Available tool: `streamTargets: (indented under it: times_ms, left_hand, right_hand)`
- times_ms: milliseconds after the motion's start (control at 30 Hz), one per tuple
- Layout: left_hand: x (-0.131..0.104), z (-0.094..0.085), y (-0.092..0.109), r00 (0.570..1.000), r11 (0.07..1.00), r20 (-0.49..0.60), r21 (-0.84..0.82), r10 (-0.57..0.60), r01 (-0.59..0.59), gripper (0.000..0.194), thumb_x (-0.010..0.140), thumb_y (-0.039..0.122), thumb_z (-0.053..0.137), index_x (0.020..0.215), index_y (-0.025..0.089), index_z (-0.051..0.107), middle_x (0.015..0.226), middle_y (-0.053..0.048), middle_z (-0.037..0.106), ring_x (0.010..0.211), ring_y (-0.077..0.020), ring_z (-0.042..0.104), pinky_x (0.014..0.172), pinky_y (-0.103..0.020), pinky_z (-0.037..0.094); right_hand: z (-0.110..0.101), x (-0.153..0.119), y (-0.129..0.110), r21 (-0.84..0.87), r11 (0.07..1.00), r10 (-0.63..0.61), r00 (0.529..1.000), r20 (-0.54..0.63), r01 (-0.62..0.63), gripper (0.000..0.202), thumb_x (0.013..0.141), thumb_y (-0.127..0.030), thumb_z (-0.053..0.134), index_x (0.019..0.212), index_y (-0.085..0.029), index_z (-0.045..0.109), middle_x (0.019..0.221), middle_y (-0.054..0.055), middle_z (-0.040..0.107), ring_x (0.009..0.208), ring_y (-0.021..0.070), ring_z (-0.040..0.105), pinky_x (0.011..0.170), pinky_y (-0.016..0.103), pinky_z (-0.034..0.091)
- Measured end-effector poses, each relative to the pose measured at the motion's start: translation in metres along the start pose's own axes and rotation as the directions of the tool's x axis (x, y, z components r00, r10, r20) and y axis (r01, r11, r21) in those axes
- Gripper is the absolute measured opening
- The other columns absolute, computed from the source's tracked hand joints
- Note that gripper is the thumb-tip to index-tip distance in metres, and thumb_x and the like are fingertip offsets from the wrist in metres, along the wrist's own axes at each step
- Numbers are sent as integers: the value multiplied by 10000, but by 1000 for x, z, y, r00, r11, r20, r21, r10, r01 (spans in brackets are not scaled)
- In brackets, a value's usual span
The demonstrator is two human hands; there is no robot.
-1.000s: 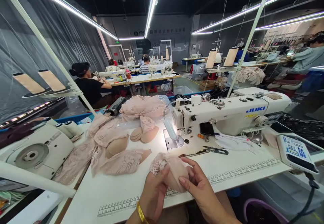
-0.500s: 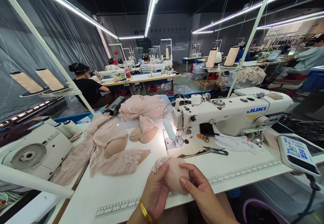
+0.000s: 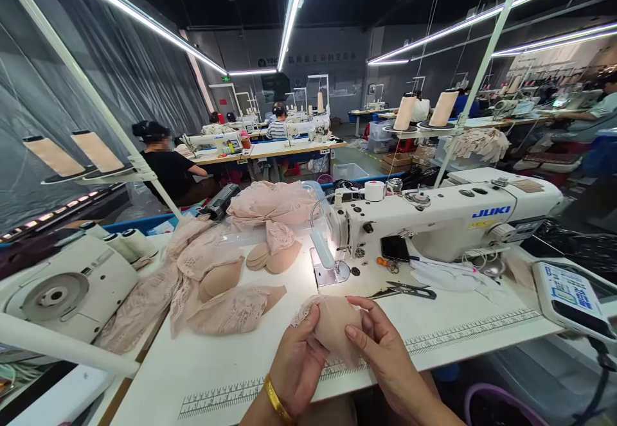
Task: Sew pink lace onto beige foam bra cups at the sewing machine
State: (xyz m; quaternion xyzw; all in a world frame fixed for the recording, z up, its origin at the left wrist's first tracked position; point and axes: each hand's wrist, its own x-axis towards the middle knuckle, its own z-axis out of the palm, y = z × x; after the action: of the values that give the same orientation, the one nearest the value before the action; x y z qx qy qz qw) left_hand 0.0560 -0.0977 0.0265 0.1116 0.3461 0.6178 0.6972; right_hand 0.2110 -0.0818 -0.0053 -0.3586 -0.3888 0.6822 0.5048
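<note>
A beige bra cup with lace fabric [image 3: 337, 326] is held between both hands above the table's front edge. My left hand [image 3: 299, 355] grips its left side, thumb on top near the lace. At the right side, my right hand [image 3: 380, 342] pinches the thin fabric between thumb and fingers. More lace pieces [image 3: 231, 310] and loose beige cups [image 3: 282, 257] lie on the white table [image 3: 212, 358] to the left. Behind the hands stands a white sewing machine [image 3: 434, 214], its lamp lit over the metal needle plate [image 3: 332, 273].
Black thread snips [image 3: 412, 290], a dark phone [image 3: 394, 247] and white fabric [image 3: 448, 273] lie under the machine arm. A control panel [image 3: 571, 297] sits at the right. Lace fabric is piled [image 3: 272, 202] at the back. A person in black [image 3: 164, 169] sits beyond, at the left.
The fabric over the cup is now drawn out lower at the right. My right hand has shifted slightly right, and the view has moved a little.
</note>
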Motion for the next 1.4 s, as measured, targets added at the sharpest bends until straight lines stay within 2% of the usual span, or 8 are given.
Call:
streamTargets:
  times_ms: [367, 667, 1000, 1167, 1233, 1300, 1333, 1400]
  left_hand:
    - [5, 8, -1, 993, 997, -100, 37, 65, -62, 337, 677, 312, 953, 873, 103, 775, 906, -92, 769, 844, -228, 710, 828, -316, 573]
    - [9, 6, 1, 990, 998, -131, 43, 44, -39, 381, 652, 352, 967, 866, 110, 765, 905, -86, 764, 817, -211, 697, 811, -307, 568]
    - [14, 5, 1, 997, 994, -68, 100, 45, -38, 367, 689, 366, 943, 904, 128, 765, 921, -80, 763, 817, -213, 692, 736, -288, 542]
    - [12, 7, 15, 998, 970, 28, 233, 60, -65, 362, 708, 410, 915, 899, 141, 766, 909, -96, 753, 877, -255, 687, 795, -326, 540]
    - [7, 7, 27, 983, 909, 184, 404, 27, -101, 352, 712, 428, 903, 898, 160, 769, 881, -95, 738, 880, -279, 682, 815, -365, 538]
    - [3, 8, 40, 918, 749, 396, 604, 15, -273, 301, 679, 402, 912, 863, 207, 776, 821, -78, 719, 859, -302, 673, 869, -418, 524]
    - [3, 9, 46, 861, 623, 508, 677, -12, -391, 244, 682, 374, 903, 837, 236, 774, 801, -69, 713, 848, -307, 670, 913, -439, 502]
    - [10, 13, 57, 737, 341, 668, 719, -102, -605, 109, 733, 314, 846, 785, 280, 756, 805, -64, 710, 862, -314, 667, 1000, -456, 430]
  right_hand:
    - [2, -1, -3, 25, 1000, 16, 999, 32, -17, 713, 688, -565, 919, 1268, -273, 626, 989, 51, 715, 939, 266, 665, 833, 378, 541]
    - [-3, 1, 1, 56, 998, 34, 995, 96, -40, 609, 842, -515, 828, 1327, -288, 538, 1046, 41, 725, 854, 198, 648, 792, 313, 512]
    - [-3, 5, 0, 54, 997, 48, 994, 98, -54, 607, 819, -550, 834, 1294, -297, 553, 1068, 49, 736, 885, 232, 672, 791, 339, 514]
    - [-19, 6, 3, -93, 996, 33, 962, 270, -8, 840, 872, -440, 807, 1539, -333, 309, 1031, 30, 710, 943, 237, 669, 878, 395, 496]
    - [-31, 11, -3, -296, 952, 14, 952, 305, 80, 903, 887, -349, 780, 1606, -340, 234, 1047, 34, 707, 970, 246, 670, 927, 429, 486]
    - [-42, 24, -14, -495, 812, -143, 928, 345, 309, 791, 895, -281, 742, 1586, -334, 360, 1126, 66, 708, 1032, 265, 658, 964, 443, 475]
    - [-46, 34, -22, -561, 690, -249, 877, 410, 458, 687, 898, -258, 726, 1532, -329, 471, 1150, 77, 710, 1046, 270, 651, 963, 438, 475]
    - [-50, 58, -36, -588, 390, -358, 705, 612, 709, 428, 941, -223, 661, 1352, -341, 667, 1013, 56, 740, 945, 248, 645, 882, 402, 483]
